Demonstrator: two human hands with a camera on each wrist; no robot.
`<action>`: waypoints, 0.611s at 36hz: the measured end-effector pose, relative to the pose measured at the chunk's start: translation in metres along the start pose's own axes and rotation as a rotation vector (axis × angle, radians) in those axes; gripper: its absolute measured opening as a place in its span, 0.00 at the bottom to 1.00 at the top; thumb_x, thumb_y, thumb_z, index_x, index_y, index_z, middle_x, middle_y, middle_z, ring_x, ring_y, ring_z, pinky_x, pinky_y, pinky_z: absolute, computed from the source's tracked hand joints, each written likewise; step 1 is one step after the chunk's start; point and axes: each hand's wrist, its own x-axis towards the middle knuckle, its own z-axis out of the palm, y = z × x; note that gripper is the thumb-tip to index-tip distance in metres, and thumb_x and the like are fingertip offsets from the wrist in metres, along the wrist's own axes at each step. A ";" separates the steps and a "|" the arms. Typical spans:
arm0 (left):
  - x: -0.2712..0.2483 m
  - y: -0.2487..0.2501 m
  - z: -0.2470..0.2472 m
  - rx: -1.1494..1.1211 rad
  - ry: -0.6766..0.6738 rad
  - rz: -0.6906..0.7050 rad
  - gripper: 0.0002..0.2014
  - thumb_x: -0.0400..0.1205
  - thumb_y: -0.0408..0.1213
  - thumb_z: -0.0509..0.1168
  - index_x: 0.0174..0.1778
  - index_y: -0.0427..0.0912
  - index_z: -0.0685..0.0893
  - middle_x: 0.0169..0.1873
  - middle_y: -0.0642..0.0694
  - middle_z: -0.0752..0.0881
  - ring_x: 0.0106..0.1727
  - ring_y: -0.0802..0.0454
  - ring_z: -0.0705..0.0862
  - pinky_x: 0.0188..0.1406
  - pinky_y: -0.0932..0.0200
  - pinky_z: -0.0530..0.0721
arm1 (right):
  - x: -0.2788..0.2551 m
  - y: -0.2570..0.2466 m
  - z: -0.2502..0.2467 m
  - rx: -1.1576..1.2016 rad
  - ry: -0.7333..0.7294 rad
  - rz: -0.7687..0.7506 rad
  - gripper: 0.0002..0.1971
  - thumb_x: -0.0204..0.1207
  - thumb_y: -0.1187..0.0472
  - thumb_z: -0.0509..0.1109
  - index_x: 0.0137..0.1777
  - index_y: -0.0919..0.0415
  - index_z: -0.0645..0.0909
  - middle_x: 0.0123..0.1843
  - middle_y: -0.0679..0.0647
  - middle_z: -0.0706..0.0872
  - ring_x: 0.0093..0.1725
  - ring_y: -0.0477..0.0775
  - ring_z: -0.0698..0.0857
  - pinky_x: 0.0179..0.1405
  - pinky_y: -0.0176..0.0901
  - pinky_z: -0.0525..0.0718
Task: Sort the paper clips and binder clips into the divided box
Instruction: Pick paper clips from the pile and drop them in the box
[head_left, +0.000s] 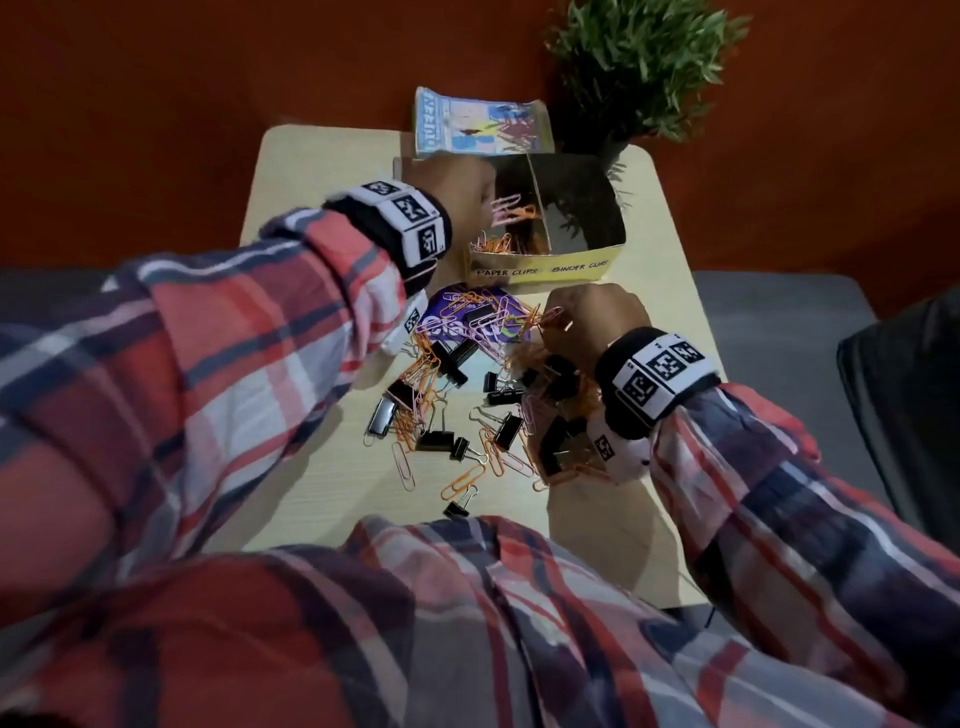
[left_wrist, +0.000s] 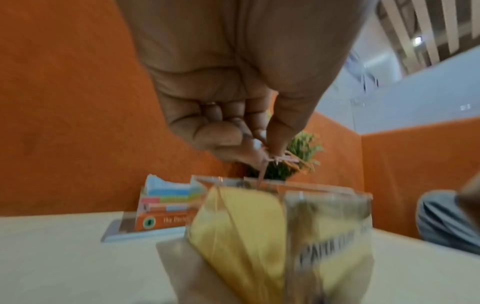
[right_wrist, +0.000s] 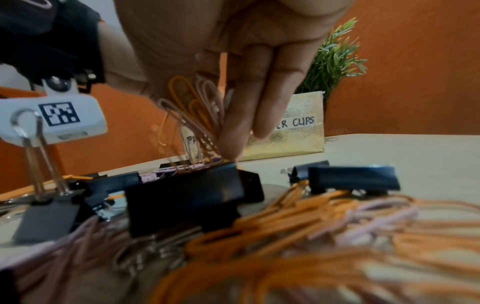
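- Left hand (head_left: 460, 189) pinches a bunch of paper clips (head_left: 511, 208) above the divided box's (head_left: 540, 267) paper-clip compartment at 12 o'clock, seemingly to drop them;
- Right hand (head_left: 592, 317) fingers (right_wrist: 233, 131) pinch more paper clips from the mixed pile (head_left: 467, 395) mid-worktop (head_left: 322, 493); binder clips (head_left: 436, 439) unsorted.

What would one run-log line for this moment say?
left hand: holds paper clips over box | right hand: pinching clips from pile | binder section: empty

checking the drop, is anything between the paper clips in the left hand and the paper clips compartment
Nothing visible. The left hand pinches pink and orange paper clips directly over the open paper clips compartment of the divided box; the divider stands just to their right.
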 end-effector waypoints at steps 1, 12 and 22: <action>0.001 -0.002 0.006 0.024 -0.030 0.001 0.08 0.83 0.34 0.61 0.48 0.40 0.85 0.48 0.38 0.88 0.46 0.41 0.81 0.43 0.54 0.73 | -0.001 0.000 0.001 0.018 0.004 0.004 0.07 0.76 0.56 0.70 0.52 0.54 0.87 0.53 0.56 0.91 0.53 0.61 0.86 0.51 0.47 0.84; -0.011 -0.041 0.023 0.046 -0.123 0.032 0.17 0.78 0.50 0.71 0.52 0.40 0.89 0.53 0.39 0.85 0.54 0.41 0.82 0.49 0.50 0.81 | -0.003 -0.003 -0.017 0.299 0.120 0.054 0.03 0.74 0.61 0.71 0.43 0.55 0.87 0.41 0.57 0.91 0.42 0.61 0.89 0.44 0.49 0.88; -0.017 -0.064 0.020 0.062 -0.040 -0.029 0.12 0.80 0.43 0.70 0.49 0.37 0.90 0.51 0.35 0.84 0.53 0.37 0.82 0.43 0.54 0.74 | 0.039 -0.038 -0.059 0.346 0.253 -0.057 0.05 0.76 0.59 0.68 0.45 0.53 0.86 0.39 0.52 0.89 0.43 0.55 0.88 0.36 0.39 0.80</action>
